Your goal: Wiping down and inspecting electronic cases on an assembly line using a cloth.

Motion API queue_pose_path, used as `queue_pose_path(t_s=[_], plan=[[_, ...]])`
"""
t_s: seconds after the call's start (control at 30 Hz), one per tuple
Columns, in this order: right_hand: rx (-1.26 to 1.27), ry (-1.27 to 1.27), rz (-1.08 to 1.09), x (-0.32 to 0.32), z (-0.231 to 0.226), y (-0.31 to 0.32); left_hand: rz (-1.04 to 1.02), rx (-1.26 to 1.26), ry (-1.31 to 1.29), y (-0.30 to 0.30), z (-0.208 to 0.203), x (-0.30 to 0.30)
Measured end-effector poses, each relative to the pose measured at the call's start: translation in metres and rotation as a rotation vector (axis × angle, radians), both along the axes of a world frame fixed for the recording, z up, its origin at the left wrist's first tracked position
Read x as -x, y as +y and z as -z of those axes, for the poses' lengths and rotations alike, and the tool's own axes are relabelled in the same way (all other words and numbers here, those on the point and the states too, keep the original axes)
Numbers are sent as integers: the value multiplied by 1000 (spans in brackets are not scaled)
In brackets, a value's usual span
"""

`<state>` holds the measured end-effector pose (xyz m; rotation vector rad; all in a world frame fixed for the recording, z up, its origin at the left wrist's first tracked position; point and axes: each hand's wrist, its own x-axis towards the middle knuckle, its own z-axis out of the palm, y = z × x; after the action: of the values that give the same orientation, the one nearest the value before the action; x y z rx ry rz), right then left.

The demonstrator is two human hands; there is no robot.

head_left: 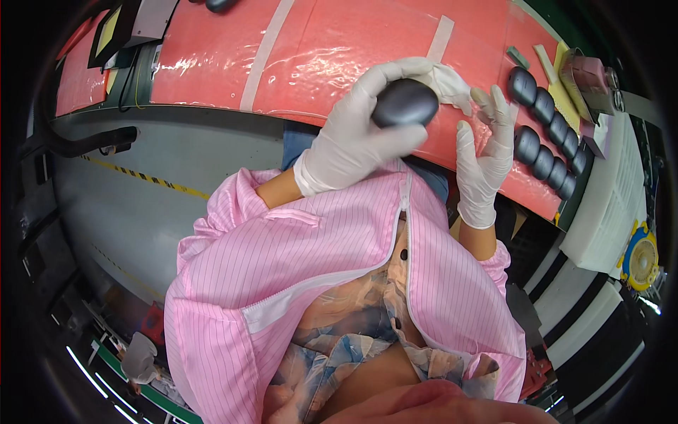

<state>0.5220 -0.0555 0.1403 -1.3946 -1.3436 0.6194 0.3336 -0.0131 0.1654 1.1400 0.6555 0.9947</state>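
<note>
My left hand (pixel 353 131), in a white glove, is closed around a smooth, dark grey oval piece (pixel 405 104) with a rounded, shiny top. Fingers curve over its far side, and the thumb lies along its near side. A crumpled white cloth (pixel 449 86) shows just beyond the piece, by the left fingertips; whether the hand touches it I cannot tell. To the right, my gloved right hand (pixel 484 159) is raised above the table's near edge, open, its fingers bent and apart. On its right, several similar dark pieces (pixel 542 162) lie in two rows.
Red, glossy sheeting (pixel 339 42) covers the table, with pale tape strips (pixel 267 53) across it. A pink container (pixel 588 74) and white foam slabs (pixel 611 191) are at the right, near a yellow-and-blue fan (pixel 641 258). A grey box (pixel 150 21) stands at the far left.
</note>
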Motion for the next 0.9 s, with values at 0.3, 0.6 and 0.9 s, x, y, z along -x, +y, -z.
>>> queue_pose_path(t_s=[0.3, 0.6, 0.9], plan=[[99, -28, -110, 13, -3, 33, 4, 823, -509, 12, 0, 0], [-230, -648, -191, 32, -28, 37, 96, 870, -492, 4, 8, 9], [-297, -764, -203, 36, -33, 30, 154, 978, -533, 2, 16, 14]])
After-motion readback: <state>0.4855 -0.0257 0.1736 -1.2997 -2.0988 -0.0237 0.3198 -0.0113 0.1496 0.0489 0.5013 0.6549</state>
